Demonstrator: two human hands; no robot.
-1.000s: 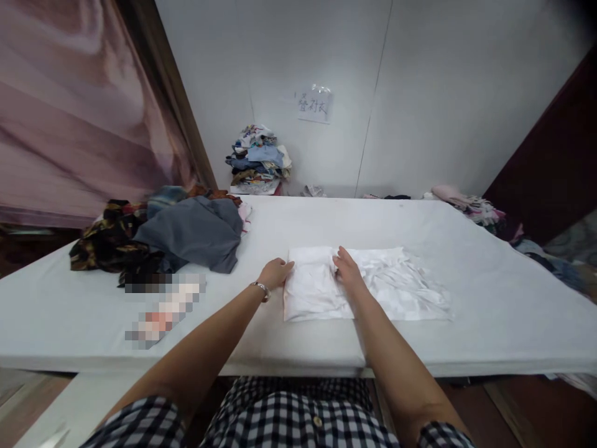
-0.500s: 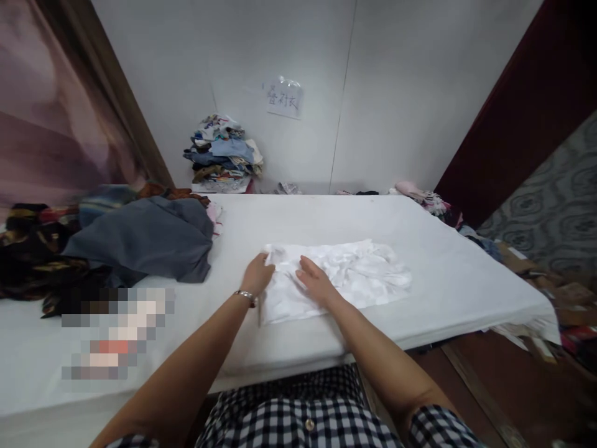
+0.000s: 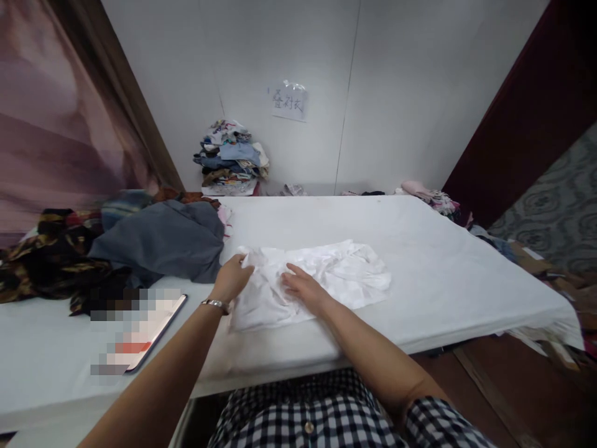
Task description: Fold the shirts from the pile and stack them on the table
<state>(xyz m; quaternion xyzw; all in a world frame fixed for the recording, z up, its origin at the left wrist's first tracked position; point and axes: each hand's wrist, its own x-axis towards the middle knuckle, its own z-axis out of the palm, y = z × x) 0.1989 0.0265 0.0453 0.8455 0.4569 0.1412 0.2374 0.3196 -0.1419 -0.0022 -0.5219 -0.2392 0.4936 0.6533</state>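
A white shirt (image 3: 345, 274) lies bunched lengthwise across the table, its right part rumpled and its left part flatter. At its left end, my left hand (image 3: 233, 277) is closed with thumb and fingers pinching the far left edge, which is slightly raised. My right hand (image 3: 305, 289) rests on the middle of the cloth, palm down, with fingers stretched out. Some of the fabric under that hand is hidden.
On the white table (image 3: 443, 280), a phone (image 3: 158, 336), partly blurred out, lies near my left forearm. A dark grey garment (image 3: 163, 242) and other clothes are heaped at left. A tall clothes pile (image 3: 233, 158) stands behind; more clothes (image 3: 431, 198) lie at the far right.
My left hand has moved left and pulled the shirt's left end with it. The whole shirt has shifted left. My right hand has stayed on the cloth, slightly further left.
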